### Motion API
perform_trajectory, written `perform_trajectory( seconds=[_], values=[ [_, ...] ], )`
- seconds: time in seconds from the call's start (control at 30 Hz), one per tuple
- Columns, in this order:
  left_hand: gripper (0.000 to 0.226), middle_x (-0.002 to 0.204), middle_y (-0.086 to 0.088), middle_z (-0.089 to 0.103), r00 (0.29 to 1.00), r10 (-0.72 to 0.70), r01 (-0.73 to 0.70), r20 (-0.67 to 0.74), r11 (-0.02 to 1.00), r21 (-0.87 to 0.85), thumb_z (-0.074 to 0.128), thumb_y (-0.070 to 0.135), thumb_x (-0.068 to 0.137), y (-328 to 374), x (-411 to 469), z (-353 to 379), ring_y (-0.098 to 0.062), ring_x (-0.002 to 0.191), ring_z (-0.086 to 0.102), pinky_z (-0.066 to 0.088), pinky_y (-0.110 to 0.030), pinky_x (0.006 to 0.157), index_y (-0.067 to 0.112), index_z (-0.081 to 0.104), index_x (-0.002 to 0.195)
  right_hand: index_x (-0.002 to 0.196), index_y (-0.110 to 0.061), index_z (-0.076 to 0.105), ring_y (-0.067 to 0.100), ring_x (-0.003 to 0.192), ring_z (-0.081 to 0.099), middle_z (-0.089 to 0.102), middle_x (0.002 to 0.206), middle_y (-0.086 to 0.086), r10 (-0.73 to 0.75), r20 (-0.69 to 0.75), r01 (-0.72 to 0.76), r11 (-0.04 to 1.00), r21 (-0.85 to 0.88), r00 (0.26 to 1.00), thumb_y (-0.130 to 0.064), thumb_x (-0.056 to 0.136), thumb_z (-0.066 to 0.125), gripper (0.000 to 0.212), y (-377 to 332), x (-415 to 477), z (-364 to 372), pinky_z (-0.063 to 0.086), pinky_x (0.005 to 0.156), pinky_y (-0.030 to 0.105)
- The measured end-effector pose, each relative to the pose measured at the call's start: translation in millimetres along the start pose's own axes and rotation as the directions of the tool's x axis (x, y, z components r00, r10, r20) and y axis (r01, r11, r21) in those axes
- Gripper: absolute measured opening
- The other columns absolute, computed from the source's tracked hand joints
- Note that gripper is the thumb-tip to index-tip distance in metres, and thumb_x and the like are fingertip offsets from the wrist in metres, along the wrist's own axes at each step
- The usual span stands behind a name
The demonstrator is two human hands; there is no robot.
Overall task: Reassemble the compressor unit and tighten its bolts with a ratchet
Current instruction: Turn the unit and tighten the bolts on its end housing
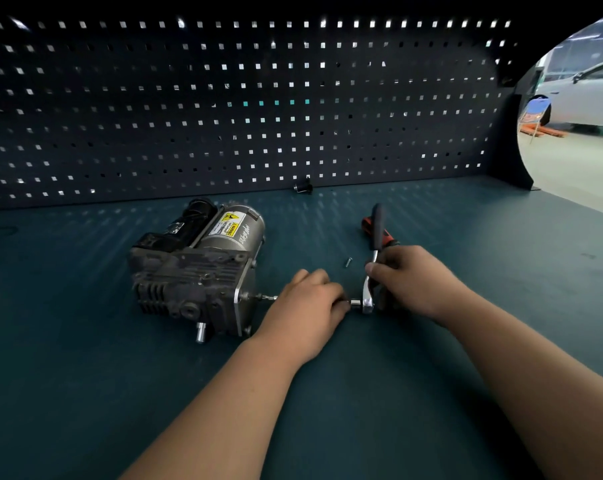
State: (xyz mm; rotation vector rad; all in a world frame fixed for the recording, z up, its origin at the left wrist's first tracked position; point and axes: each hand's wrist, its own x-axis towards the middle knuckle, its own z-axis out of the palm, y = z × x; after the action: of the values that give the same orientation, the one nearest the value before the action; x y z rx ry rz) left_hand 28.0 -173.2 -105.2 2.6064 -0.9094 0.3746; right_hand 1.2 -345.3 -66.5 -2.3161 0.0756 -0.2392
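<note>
Left hand: your left hand (307, 306) sits knuckles-up near the middle of the surface; its fingers curl down round the extension bar (268, 297), which runs level from the compressor's right face to the ratchet head
Right hand: your right hand (410, 278) lies just right of the left one; it grips the ratchet (377, 226) low on the shank, thumb toward the head; the dark handle points away toward the back edge
Socket: a short silver socket (355, 303) shows between your two hands, joined to the ratchet head
Compressor unit: the compressor (196, 268) lies left of the surface's middle; its finned grey block faces the front edge; its round motor can, with a yellow warning label, points toward the back edge; a silver plate on its right side faces your left hand
Loose screw: a small screw (348, 262) lies on the mat just behind your hands, apart from both
Other tool: a red-and-black handle (391, 241) lies just behind your right hand, partly hidden by the ratchet
Surface: a dark teal bench mat (362, 393); striped with light along the back
Back edge: a small black part (303, 187) rests against the dark pegboard (258, 98)
Room: past the right end, a pale floor, a blue chair (535, 110) and a white car (587, 95)
</note>
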Motion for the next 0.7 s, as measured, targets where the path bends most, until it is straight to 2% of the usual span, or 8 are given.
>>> perform_trajectory(
  seconds=[0.07, 0.17, 0.23, 0.3, 0.4, 0.53, 0.63, 0.7],
  values=[
    [0.025, 0.107, 0.002, 0.052, 1.000, -0.004, 0.004, -0.002, 1.000, 0.002, 0.049, 0.037, 0.095, 0.0, -0.4, -0.7, -0.019, 0.104, 0.042, 0.037, -0.031, 0.089, 0.022, 0.064, 0.109, 0.072, -0.006, 0.060, 0.026, 0.060, 0.062, 0.067, 0.062, 0.010, 0.057, 0.023, -0.056, 0.997, -0.053, 0.998, -0.025, 0.094, 0.054, 0.030, -1.4, 6.0, 11.6, 0.051, 0.065, 0.035],
    [0.028, 0.106, 0.001, 0.051, 1.000, 0.005, -0.006, 0.029, 0.999, 0.039, 0.046, 0.038, 0.096, 0.0, 0.2, -2.2, -0.021, 0.102, 0.044, 0.035, -0.030, 0.086, 0.021, 0.064, 0.110, 0.076, -0.005, 0.060, 0.027, 0.064, 0.061, 0.068, 0.069, 0.012, 0.045, -0.023, -0.046, 0.999, -0.021, 0.999, -0.025, 0.092, 0.057, 0.026, -2.3, 2.6, 10.5, 0.050, 0.064, 0.035],
    [0.030, 0.104, 0.001, 0.051, 0.999, 0.016, -0.018, 0.042, 0.999, 0.049, 0.044, 0.039, 0.097, -0.2, 0.1, -3.3, -0.021, 0.100, 0.044, 0.034, -0.029, 0.084, 0.022, 0.065, 0.111, 0.078, -0.016, 0.062, 0.014, 0.061, 0.063, 0.069, 0.070, 0.000, -0.039, -0.047, 0.041, 0.999, 0.035, 0.998, -0.022, 0.087, 0.063, 0.011, -1.5, -6.7, 0.3, 0.050, 0.059, 0.027],
    [0.030, 0.103, 0.002, 0.052, 0.999, 0.021, -0.023, 0.041, 0.999, 0.038, 0.042, 0.039, 0.098, -1.0, -0.6, -3.5, -0.021, 0.098, 0.045, 0.034, -0.028, 0.084, 0.025, 0.064, 0.112, 0.080, -0.023, 0.062, 0.005, 0.062, 0.063, 0.068, 0.071, -0.010, -0.124, 0.049, 0.120, 0.990, 0.068, 0.991, -0.019, 0.083, 0.068, 0.008, -1.9, -19.4, -6.6, 0.048, 0.057, 0.018],
    [0.028, 0.105, 0.002, 0.054, 0.999, 0.033, -0.033, 0.009, 0.999, 0.033, 0.042, 0.037, 0.098, -1.8, -1.7, -2.9, -0.021, 0.098, 0.047, 0.036, -0.030, 0.087, 0.023, 0.063, 0.110, 0.084, -0.024, 0.063, 0.008, 0.070, 0.062, 0.067, 0.078, -0.013, -0.161, 0.155, 0.166, 0.986, -0.016, 0.975, -0.021, 0.079, 0.072, 0.011, 4.6, -30.2, -4.2, 0.049, 0.065, 0.018],
    [0.025, 0.106, 0.000, 0.054, 1.000, 0.013, -0.013, -0.021, 1.000, 0.006, 0.044, 0.035, 0.098, -1.7, -3.1, -3.3, -0.021, 0.099, 0.047, 0.036, -0.032, 0.088, 0.019, 0.061, 0.107, 0.094, -0.014, 0.062, 0.029, 0.081, 0.070, 0.069, 0.084, 0.004, 0.003, 0.193, -0.059, 0.957, 0.284, 0.981, -0.007, 0.084, 0.067, 0.014, 4.6, -31.1, 5.5, 0.058, 0.075, 0.039],
    [0.022, 0.105, 0.002, 0.054, 1.000, 0.010, -0.010, -0.001, 0.999, -0.035, 0.046, 0.036, 0.096, -2.2, -5.5, -5.3, -0.019, 0.100, 0.047, 0.035, -0.029, 0.086, 0.020, 0.058, 0.106, 0.091, -0.007, 0.060, 0.026, 0.070, 0.071, 0.069, 0.074, 0.006, 0.045, 0.181, -0.103, 0.938, 0.330, 0.982, -0.011, 0.091, 0.060, 0.004, 1.6, -30.2, 10.3, 0.059, 0.066, 0.035],
    [0.021, 0.107, 0.003, 0.055, 1.000, 0.030, -0.030, 0.000, 0.996, -0.079, 0.050, 0.036, 0.094, -1.9, -9.0, -7.7, -0.017, 0.103, 0.047, 0.035, -0.030, 0.089, 0.022, 0.056, 0.109, 0.081, -0.008, 0.059, 0.024, 0.060, 0.068, 0.069, 0.067, 0.006, 0.102, 0.164, -0.146, 0.947, 0.285, 0.981, -0.022, 0.097, 0.052, 0.022, -1.0, -27.3, 14.8, 0.056, 0.058, 0.033]
  ],
)
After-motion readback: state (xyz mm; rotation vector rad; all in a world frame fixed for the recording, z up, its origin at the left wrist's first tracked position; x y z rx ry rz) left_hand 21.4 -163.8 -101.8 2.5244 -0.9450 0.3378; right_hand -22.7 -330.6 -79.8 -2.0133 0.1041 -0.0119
